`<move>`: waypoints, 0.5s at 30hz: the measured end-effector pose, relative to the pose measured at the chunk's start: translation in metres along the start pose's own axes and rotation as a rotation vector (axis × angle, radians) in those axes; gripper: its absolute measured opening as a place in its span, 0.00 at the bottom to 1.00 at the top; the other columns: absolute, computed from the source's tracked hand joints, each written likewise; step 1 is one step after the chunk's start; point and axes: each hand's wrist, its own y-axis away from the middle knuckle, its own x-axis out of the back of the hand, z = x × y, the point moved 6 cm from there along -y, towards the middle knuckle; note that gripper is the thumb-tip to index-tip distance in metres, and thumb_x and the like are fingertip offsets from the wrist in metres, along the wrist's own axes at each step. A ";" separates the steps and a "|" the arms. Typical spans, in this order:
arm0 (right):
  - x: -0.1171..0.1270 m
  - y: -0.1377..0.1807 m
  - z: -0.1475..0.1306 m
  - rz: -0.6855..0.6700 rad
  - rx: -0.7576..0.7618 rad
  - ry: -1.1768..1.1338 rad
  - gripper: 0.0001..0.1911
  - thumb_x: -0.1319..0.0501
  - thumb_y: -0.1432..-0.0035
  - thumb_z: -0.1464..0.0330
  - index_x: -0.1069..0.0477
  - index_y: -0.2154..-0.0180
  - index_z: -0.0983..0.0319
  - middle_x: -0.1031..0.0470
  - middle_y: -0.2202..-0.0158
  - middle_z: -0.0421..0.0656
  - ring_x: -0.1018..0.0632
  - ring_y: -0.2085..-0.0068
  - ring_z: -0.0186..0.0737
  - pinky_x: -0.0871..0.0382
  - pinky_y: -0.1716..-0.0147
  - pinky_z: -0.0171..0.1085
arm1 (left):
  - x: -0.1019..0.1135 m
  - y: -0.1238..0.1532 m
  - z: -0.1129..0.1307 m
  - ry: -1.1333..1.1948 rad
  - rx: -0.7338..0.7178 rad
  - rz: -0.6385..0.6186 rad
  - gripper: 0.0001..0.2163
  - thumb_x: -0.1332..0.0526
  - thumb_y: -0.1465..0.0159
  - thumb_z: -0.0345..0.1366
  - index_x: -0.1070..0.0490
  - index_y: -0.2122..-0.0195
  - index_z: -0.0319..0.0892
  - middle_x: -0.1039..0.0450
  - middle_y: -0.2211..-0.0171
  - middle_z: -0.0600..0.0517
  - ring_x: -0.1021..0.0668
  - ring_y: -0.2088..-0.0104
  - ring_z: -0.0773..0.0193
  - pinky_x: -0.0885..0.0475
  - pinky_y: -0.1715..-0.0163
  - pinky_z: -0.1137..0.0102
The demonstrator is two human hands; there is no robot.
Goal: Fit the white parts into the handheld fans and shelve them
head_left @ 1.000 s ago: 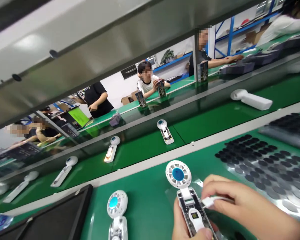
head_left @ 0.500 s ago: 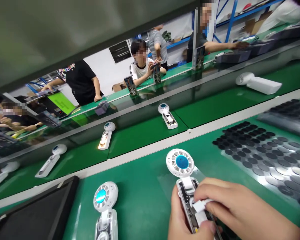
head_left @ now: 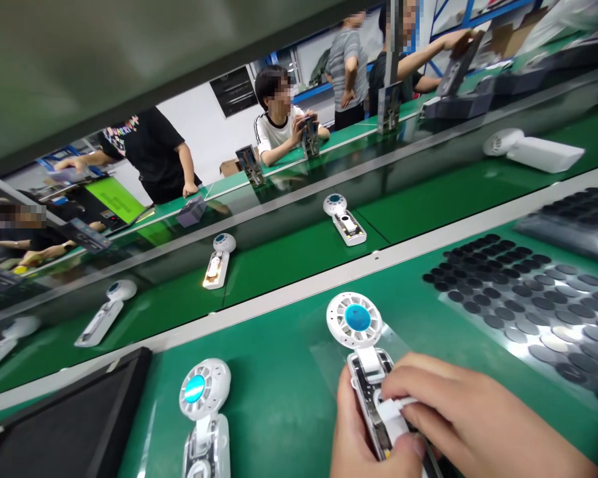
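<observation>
Head view: the left hand (head_left: 363,441) is gripping the open fan handle (head_left: 373,392) on the green bench (head_left: 279,392); the right hand (head_left: 458,418) is pinching a white part (head_left: 393,410) into it. Seat squarely, without forcing. Room is tight: disc sheet (head_left: 518,299) right, second fan (head_left: 202,411) left.

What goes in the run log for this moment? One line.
left hand: grips open fan | right hand: presses white part into fan handle | spare fan: at left | black discs: at right
</observation>
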 end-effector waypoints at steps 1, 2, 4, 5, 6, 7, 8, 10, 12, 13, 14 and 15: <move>0.000 0.000 -0.001 -0.015 0.016 0.002 0.12 0.49 0.42 0.71 0.28 0.70 0.57 0.30 0.75 0.40 0.27 0.74 0.37 0.32 0.77 0.32 | 0.000 0.000 0.001 -0.007 -0.003 -0.002 0.40 0.43 0.61 0.33 0.58 0.46 0.33 0.31 0.52 0.36 0.26 0.59 0.53 0.32 0.59 0.65; -0.001 0.001 -0.002 -0.039 0.032 0.003 0.12 0.49 0.42 0.73 0.29 0.70 0.57 0.30 0.74 0.40 0.27 0.73 0.37 0.31 0.77 0.32 | 0.000 0.000 0.002 -0.016 -0.005 -0.006 0.39 0.43 0.61 0.33 0.58 0.46 0.33 0.30 0.52 0.36 0.26 0.60 0.53 0.32 0.59 0.65; -0.004 0.003 -0.005 -0.098 0.065 0.007 0.14 0.52 0.43 0.76 0.29 0.68 0.57 0.29 0.72 0.41 0.27 0.73 0.36 0.30 0.76 0.32 | 0.000 -0.001 0.004 -0.047 -0.004 -0.011 0.38 0.43 0.60 0.34 0.57 0.47 0.33 0.30 0.52 0.37 0.27 0.60 0.53 0.33 0.58 0.65; -0.006 0.004 -0.006 -0.120 0.081 0.015 0.15 0.53 0.43 0.76 0.30 0.67 0.57 0.29 0.71 0.41 0.27 0.72 0.36 0.29 0.76 0.32 | 0.001 -0.001 0.003 -0.064 0.000 -0.014 0.38 0.43 0.59 0.34 0.57 0.46 0.33 0.30 0.52 0.37 0.27 0.59 0.54 0.33 0.58 0.65; -0.008 0.006 -0.008 -0.138 0.098 0.029 0.16 0.53 0.43 0.77 0.30 0.66 0.56 0.29 0.69 0.41 0.26 0.72 0.37 0.29 0.76 0.33 | 0.001 -0.001 0.003 -0.077 0.004 -0.019 0.38 0.42 0.59 0.34 0.57 0.46 0.34 0.30 0.52 0.38 0.27 0.59 0.53 0.33 0.57 0.65; -0.009 0.008 -0.009 -0.125 0.124 0.056 0.16 0.54 0.43 0.77 0.31 0.65 0.56 0.29 0.68 0.41 0.26 0.72 0.37 0.29 0.78 0.34 | 0.001 -0.002 0.003 -0.086 0.006 -0.026 0.38 0.42 0.58 0.34 0.57 0.46 0.34 0.30 0.53 0.38 0.27 0.58 0.52 0.34 0.57 0.64; -0.008 0.011 -0.012 -0.082 0.158 0.099 0.17 0.56 0.43 0.76 0.32 0.64 0.56 0.28 0.67 0.41 0.26 0.74 0.38 0.30 0.82 0.34 | 0.002 -0.002 0.003 -0.093 0.004 -0.031 0.38 0.41 0.58 0.34 0.57 0.46 0.34 0.30 0.53 0.37 0.27 0.57 0.52 0.34 0.56 0.64; -0.007 0.017 -0.015 0.024 0.236 0.215 0.18 0.58 0.44 0.75 0.33 0.60 0.57 0.28 0.65 0.44 0.28 0.79 0.39 0.34 0.89 0.36 | 0.002 -0.002 0.003 -0.099 -0.015 -0.036 0.39 0.41 0.58 0.34 0.57 0.45 0.34 0.31 0.51 0.37 0.27 0.54 0.50 0.34 0.54 0.64; -0.008 0.023 -0.016 0.068 0.280 0.317 0.19 0.59 0.43 0.73 0.35 0.56 0.58 0.28 0.63 0.45 0.31 0.84 0.38 0.37 0.93 0.38 | 0.002 -0.001 0.003 -0.085 -0.029 -0.047 0.39 0.40 0.58 0.35 0.57 0.45 0.35 0.34 0.49 0.36 0.28 0.52 0.50 0.35 0.52 0.63; -0.010 0.026 -0.015 0.046 0.292 0.338 0.20 0.60 0.42 0.72 0.36 0.54 0.58 0.28 0.64 0.45 0.31 0.85 0.37 0.38 0.94 0.38 | 0.003 -0.001 0.002 -0.072 -0.028 -0.057 0.40 0.39 0.58 0.35 0.57 0.45 0.35 0.35 0.48 0.35 0.28 0.51 0.50 0.35 0.51 0.62; -0.012 0.028 -0.013 0.011 0.290 0.334 0.19 0.59 0.41 0.72 0.37 0.52 0.57 0.28 0.67 0.42 0.30 0.85 0.37 0.38 0.93 0.38 | 0.003 -0.001 0.001 -0.068 -0.034 -0.068 0.40 0.38 0.58 0.36 0.56 0.44 0.35 0.36 0.48 0.34 0.29 0.50 0.49 0.36 0.50 0.61; -0.012 0.030 -0.011 -0.004 0.284 0.316 0.19 0.59 0.40 0.71 0.37 0.51 0.56 0.28 0.70 0.39 0.30 0.84 0.37 0.39 0.93 0.37 | 0.004 -0.002 -0.002 -0.070 -0.036 -0.074 0.41 0.38 0.58 0.36 0.56 0.44 0.34 0.36 0.47 0.34 0.29 0.50 0.49 0.36 0.49 0.60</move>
